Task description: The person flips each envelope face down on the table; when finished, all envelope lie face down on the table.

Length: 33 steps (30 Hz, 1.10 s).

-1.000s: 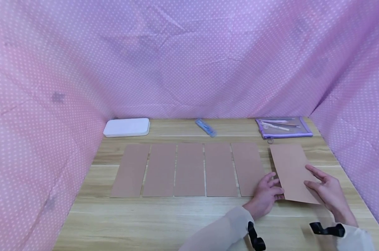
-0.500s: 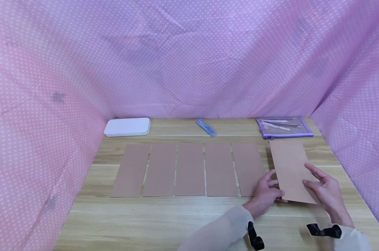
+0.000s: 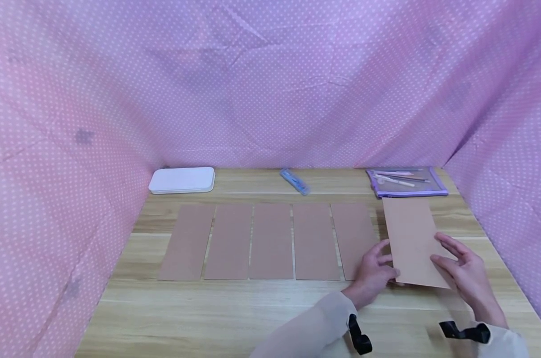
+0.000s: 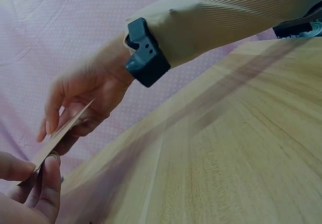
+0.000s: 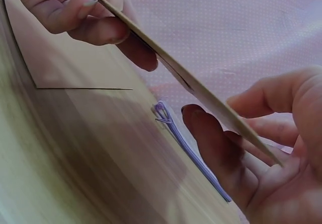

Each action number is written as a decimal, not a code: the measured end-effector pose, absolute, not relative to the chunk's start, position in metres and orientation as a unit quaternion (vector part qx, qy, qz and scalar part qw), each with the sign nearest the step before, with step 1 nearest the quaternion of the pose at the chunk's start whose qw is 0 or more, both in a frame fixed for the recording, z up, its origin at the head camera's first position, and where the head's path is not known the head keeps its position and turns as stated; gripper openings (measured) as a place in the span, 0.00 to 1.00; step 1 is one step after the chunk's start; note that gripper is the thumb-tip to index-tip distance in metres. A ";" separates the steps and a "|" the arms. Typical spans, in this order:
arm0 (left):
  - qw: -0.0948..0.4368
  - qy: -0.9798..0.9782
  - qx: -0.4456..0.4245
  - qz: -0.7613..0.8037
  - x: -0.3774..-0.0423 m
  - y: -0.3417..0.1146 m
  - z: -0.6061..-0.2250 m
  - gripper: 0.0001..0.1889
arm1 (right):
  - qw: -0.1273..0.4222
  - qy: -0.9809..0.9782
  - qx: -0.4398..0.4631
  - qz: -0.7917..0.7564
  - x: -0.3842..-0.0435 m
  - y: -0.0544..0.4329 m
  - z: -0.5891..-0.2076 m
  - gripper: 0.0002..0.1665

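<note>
A brown kraft-paper card [image 3: 411, 243] is held tilted just above the wooden table's right side. My left hand [image 3: 371, 274] pinches its lower left edge, thumb on top and fingers beneath. My right hand [image 3: 467, 276] grips the right edge, with the thumb on the upper face and other fingers underneath in the right wrist view. Seen edge-on there, the card [image 5: 201, 93] is thin, and a narrow gap shows along its underside. Several matching brown cards [image 3: 270, 241] lie flat in a row to the left. My left forearm passes in front of the table's lower middle.
Along the back of the table [image 3: 234, 318] lie a white flat case [image 3: 182, 180], a small blue item in clear packaging [image 3: 295, 181] and a purple-edged mesh pouch [image 3: 406, 182] with pens inside. Pink dotted cloth [image 3: 270, 89] surrounds the back and sides.
The held card has shifted slightly left and away from me, its top edge reaching the pouch's front. My left hand's thumb has come onto its left edge; the row has not moved.
</note>
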State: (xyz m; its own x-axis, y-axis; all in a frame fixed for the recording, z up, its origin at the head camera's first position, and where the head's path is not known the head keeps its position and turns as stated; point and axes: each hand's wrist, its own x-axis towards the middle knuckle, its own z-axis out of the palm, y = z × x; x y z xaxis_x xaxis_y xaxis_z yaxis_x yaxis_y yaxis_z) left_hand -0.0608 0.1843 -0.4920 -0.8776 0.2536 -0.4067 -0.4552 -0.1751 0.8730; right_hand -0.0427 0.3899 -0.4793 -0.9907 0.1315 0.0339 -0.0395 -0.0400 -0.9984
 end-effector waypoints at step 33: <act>0.228 0.535 -0.118 0.805 -0.041 0.185 -0.494 0.27 | 0.045 -0.694 -0.066 0.715 -0.013 0.397 -0.496 0.32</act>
